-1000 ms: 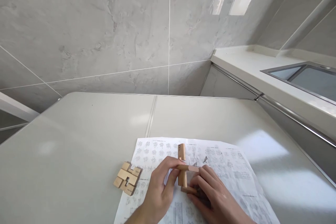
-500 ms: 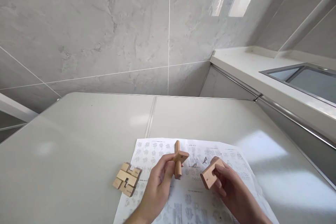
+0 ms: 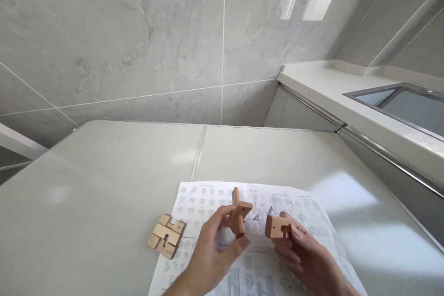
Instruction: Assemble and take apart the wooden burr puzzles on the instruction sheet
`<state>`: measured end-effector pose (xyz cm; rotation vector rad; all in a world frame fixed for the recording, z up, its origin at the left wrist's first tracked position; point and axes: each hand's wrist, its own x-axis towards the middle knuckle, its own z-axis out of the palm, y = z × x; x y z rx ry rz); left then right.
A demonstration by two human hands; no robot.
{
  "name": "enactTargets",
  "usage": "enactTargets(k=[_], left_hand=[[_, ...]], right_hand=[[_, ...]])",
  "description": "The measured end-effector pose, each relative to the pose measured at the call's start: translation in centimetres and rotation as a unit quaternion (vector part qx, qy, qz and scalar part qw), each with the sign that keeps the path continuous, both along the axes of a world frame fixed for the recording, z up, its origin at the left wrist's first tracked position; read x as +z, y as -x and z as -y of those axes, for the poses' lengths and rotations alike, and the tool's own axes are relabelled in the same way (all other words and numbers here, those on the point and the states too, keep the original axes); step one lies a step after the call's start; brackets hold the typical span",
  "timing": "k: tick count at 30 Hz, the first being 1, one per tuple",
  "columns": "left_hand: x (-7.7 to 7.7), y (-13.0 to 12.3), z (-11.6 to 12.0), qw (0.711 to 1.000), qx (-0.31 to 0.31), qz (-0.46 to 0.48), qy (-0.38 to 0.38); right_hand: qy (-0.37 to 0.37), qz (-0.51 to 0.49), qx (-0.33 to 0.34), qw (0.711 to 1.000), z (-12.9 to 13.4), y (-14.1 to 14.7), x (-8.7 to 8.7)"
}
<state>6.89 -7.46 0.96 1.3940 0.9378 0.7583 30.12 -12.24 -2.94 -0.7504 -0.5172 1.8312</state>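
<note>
Two crossed wooden puzzle pieces [image 3: 240,212] are in my left hand [image 3: 215,243], above the printed sheet. The fingers hold them from the left, and the thumb tip is near the lower end of the upright piece. My right hand [image 3: 301,247] pinches a notched wooden puzzle piece [image 3: 276,226] by its right end; the notch shows close to the thumb. A small gap separates this piece from the crossed pair. To the left, an interlocked flat wooden block cluster [image 3: 166,236] lies partly on the sheet's edge.
Under both hands lies a creased paper sheet [image 3: 194,199] with printed diagrams. It rests on a pale table [image 3: 104,185] with a seam [image 3: 199,152]. A counter [image 3: 312,83] with a sink [image 3: 409,101] stands at the right, and a grey tiled wall [image 3: 138,32] rises behind.
My left thumb has moved down and away from the crossed pieces, which have tilted slightly. My right hand has turned its piece closer to level and shifted it a little.
</note>
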Motion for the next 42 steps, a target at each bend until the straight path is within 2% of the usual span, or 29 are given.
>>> enactTargets(k=[6,10,20,27,35,42], left_hand=[[-1.2,-0.3,0.5,0.987,-0.03,-0.041,-0.15],[-1.7,-0.3,0.6,0.975,-0.041,-0.063,-0.208],[-1.5,-0.3,0.5,0.964,-0.042,-0.096,-0.244],[-1.7,-0.3,0.6,0.949,-0.044,-0.109,-0.294],[-1.4,-0.3,0.6,0.958,-0.066,-0.08,-0.266],[-1.3,0.0,0.6,0.953,-0.069,-0.083,-0.282]], right_hand=[[-0.038,0.025,0.01,0.999,0.0,0.4,0.4],[-0.041,0.025,0.034,0.998,0.1,0.8,0.5],[-0.018,0.055,0.054,0.997,0.3,1.0,0.5],[-0.015,0.105,0.035,0.994,0.6,0.9,0.2],[-0.022,0.101,0.074,0.992,0.5,1.6,0.7],[-0.038,0.169,0.092,0.981,0.6,1.8,0.8]])
